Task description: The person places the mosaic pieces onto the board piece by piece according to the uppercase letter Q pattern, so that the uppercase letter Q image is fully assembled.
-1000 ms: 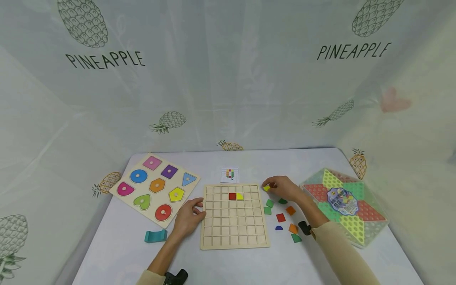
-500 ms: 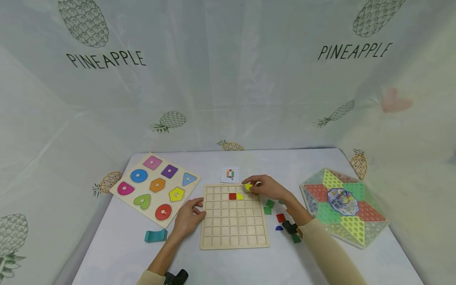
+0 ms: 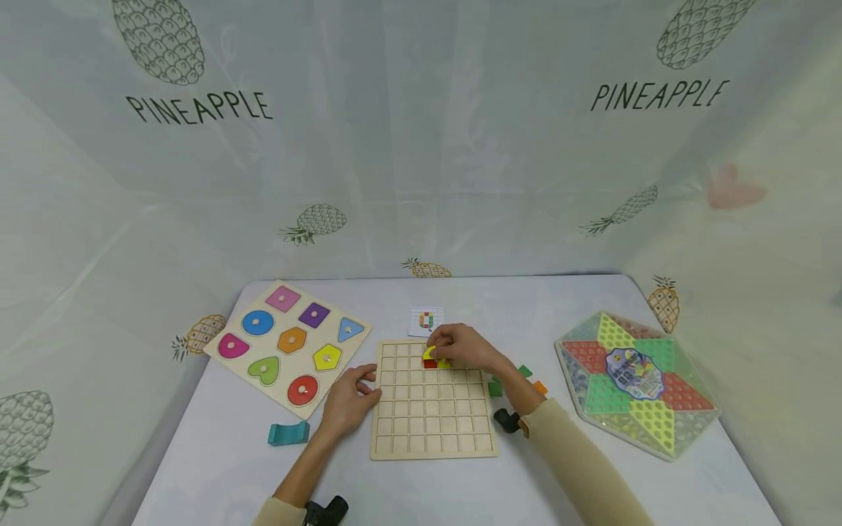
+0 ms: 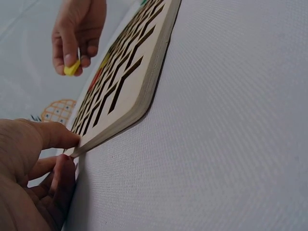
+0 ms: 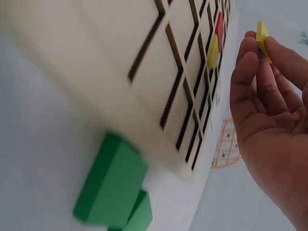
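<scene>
A light wooden grid board [image 3: 434, 416] lies mid-table. My left hand [image 3: 349, 402] rests at its left edge; in the left wrist view, the fingertips touch the wood near a corner. Thumb and fingers of my right hand [image 3: 463, 345] pinch a small yellow tile [image 5: 262, 41], held above the board's upper rows. Below it, a red tile [image 3: 430, 364] and another yellow tile [image 5: 213, 53] sit side by side in the grid. The held tile and fingers partly cover both in the head view.
Behind the board lies a pattern card [image 3: 426, 321]. Green tiles [image 3: 495, 389] and an orange tile [image 3: 540, 387] lie right of it, partly behind the right arm. A shape puzzle [image 3: 289, 351] and teal block [image 3: 288, 434] are left; a hexagonal game box [image 3: 636, 383] is right.
My right hand has carried the yellow tile leftward from the table right of the board to over the red tile. The left hand has stayed at the board's edge.
</scene>
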Demonstrator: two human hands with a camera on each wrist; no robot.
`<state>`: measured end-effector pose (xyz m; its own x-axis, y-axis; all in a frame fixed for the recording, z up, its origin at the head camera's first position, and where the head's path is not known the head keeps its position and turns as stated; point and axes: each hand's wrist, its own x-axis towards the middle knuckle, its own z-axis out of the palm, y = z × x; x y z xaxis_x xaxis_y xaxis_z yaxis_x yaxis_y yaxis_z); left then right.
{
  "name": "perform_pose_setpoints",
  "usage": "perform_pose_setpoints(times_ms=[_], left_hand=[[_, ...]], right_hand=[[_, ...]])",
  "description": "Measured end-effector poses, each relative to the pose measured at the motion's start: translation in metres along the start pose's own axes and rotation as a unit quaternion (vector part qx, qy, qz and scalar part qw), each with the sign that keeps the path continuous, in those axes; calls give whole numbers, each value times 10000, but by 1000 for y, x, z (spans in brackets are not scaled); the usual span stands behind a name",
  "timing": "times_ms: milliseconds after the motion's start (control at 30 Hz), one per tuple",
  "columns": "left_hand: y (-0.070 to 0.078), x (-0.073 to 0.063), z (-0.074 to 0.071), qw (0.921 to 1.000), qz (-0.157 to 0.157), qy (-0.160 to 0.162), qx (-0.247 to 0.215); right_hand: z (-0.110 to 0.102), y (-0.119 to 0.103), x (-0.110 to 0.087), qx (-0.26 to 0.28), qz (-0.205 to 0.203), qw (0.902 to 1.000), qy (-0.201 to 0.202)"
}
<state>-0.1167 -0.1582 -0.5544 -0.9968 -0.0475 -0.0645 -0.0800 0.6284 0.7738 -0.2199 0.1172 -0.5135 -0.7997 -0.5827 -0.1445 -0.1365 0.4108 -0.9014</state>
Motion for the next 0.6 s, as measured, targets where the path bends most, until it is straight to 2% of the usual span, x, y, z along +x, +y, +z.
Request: perform_pose_setpoints(times_ms=[400,600], left_hand=[[-1,1,1,10000,54,22,78],[-1,2,1,10000,49,25,65]], right_hand=[[21,-5,15,-1055,-167,9943,51],[26,-10,17,-1431,-50,9897,61]])
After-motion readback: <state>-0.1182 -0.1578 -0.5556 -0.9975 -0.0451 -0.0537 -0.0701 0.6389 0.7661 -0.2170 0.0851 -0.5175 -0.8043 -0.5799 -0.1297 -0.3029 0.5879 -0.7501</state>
